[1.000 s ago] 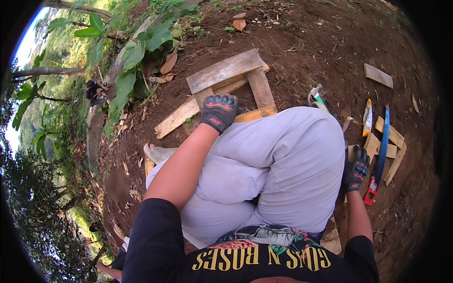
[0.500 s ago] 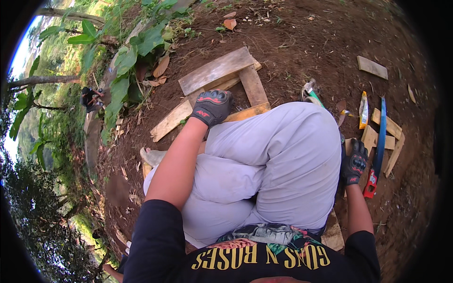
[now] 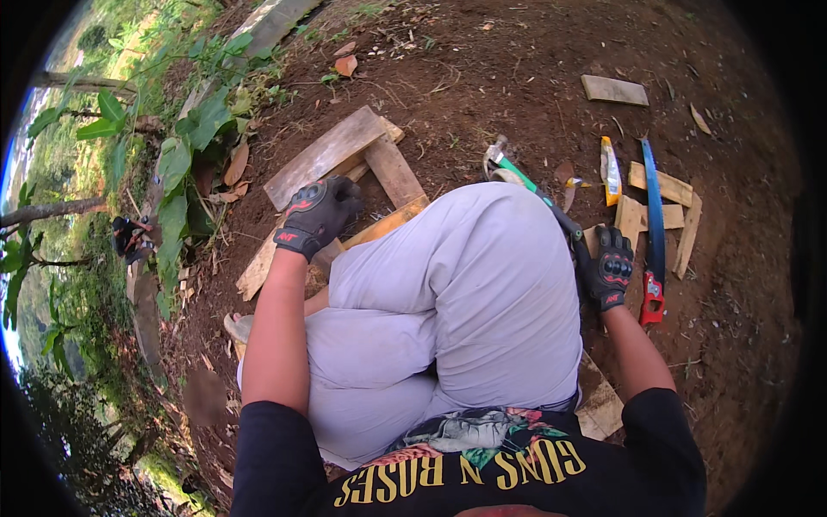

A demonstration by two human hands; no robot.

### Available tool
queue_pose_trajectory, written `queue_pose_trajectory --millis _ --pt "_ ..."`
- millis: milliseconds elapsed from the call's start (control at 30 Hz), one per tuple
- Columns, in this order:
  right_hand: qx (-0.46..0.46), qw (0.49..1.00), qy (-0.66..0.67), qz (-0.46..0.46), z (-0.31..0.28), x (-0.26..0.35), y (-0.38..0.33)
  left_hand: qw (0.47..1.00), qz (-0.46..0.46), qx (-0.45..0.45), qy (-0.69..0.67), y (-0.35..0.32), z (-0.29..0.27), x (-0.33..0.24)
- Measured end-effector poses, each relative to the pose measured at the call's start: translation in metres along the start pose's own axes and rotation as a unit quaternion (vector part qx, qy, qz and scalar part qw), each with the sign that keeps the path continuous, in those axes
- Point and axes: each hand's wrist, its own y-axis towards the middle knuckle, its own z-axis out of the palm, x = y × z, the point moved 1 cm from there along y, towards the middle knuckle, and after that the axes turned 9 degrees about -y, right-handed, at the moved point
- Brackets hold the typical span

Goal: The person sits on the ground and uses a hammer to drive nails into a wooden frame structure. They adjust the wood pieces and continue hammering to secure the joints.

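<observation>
Over boards (image 3: 326, 158), left hand (image 3: 315, 214) half-curled

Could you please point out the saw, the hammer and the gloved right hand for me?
Saw (image 3: 656, 226): head view, on its blue blade.
Hammer (image 3: 524, 179): head view, on the green part of its handle.
Right hand (image 3: 611, 263): head view, on the back of the hand.
</observation>
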Motion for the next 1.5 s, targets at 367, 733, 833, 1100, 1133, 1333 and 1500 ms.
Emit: queue_pose_trajectory --millis 367,733,833,1100,1133,1333,1500 --pt "-0.033 0.999 -0.002 -0.021 0.025 -0.026 -0.007 0.997 0.015 -0.050 0.048 -0.001 0.007 -0.005" --pt "-0.031 0.999 0.001 -0.023 0.031 -0.035 -0.006 0.948 0.038 -0.170 -0.265 -0.036 -0.022 -0.007" --pt "-0.062 0.998 0.018 -0.028 0.030 -0.031 0.004 0.923 0.069 -0.239 -0.292 -0.066 -0.042 0.020" --pt "-0.059 0.998 0.021 -0.012 0.025 -0.010 -0.016 0.812 -0.032 -0.417 -0.406 -0.303 -0.094 0.091" --pt "-0.049 0.998 0.022 -0.026 0.030 -0.012 -0.018 0.792 -0.058 -0.462 -0.396 -0.344 -0.092 0.121" --pt "-0.033 0.999 0.002 -0.042 0.032 -0.013 -0.008 0.629 -0.234 -0.598 -0.438 -0.560 0.017 0.267" --pt "0.009 0.998 -0.013 -0.065 0.033 0.002 0.002 0.479 -0.296 -0.670 -0.484 -0.656 0.203 0.365"
